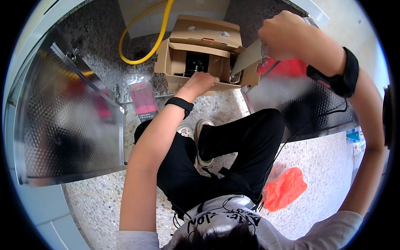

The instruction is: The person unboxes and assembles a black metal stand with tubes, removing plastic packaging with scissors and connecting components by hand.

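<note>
An open brown cardboard box (175, 62) sits in the cabinet in front of me, with its lid (204, 31) tipped back. Inside it is a black piece with metal parts (196, 62); its kind cannot be made out. My left hand (199, 84) has its fingers curled over the box's near edge. Raised at the right of the box, my right hand (282, 35) is closed around the upper end of a flat beige panel (248, 57), which slants down to the box's right end. My fingertips there are partly hidden.
Cabinet doors with textured metallic inner faces stand open at left (71, 121) and right (300, 108). A yellow hose (164, 25) loops down behind the box. A pink-and-clear package (142, 98) lies left of the box. On the speckled floor rests an orange-red plastic bag (285, 189).
</note>
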`<state>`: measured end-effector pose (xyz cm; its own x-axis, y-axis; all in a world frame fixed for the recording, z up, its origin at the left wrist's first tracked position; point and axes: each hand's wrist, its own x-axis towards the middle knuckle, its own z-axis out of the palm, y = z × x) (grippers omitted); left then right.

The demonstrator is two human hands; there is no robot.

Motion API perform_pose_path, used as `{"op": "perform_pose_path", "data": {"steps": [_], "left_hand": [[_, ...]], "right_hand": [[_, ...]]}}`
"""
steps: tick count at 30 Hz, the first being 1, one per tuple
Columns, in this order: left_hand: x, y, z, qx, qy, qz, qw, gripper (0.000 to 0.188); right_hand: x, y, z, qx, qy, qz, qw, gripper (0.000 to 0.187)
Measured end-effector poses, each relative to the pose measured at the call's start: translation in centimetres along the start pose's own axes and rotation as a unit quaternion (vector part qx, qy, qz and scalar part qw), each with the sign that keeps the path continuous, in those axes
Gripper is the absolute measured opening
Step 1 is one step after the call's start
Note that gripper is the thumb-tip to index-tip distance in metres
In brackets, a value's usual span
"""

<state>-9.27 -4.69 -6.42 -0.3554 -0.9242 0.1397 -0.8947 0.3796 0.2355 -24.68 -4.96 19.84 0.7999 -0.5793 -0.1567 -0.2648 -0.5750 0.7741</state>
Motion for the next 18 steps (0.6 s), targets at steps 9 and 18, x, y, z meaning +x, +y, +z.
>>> {"op": "perform_pose_path", "data": {"steps": [9,18], "left_hand": [[0.2,-0.1,0.4,0.026,0.02,0.015,0.999,0.021],[0.7,0.2,0.4,0.008,0.032,0.004,0.999,0.019]], "right_hand": [[1.3,-2.5,1.4,-0.111,-0.088,-0.091,0.986,0.011],[7.0,-6.7,4.4,-0.139,-0.174,-0.124,0.967,0.021]]}}
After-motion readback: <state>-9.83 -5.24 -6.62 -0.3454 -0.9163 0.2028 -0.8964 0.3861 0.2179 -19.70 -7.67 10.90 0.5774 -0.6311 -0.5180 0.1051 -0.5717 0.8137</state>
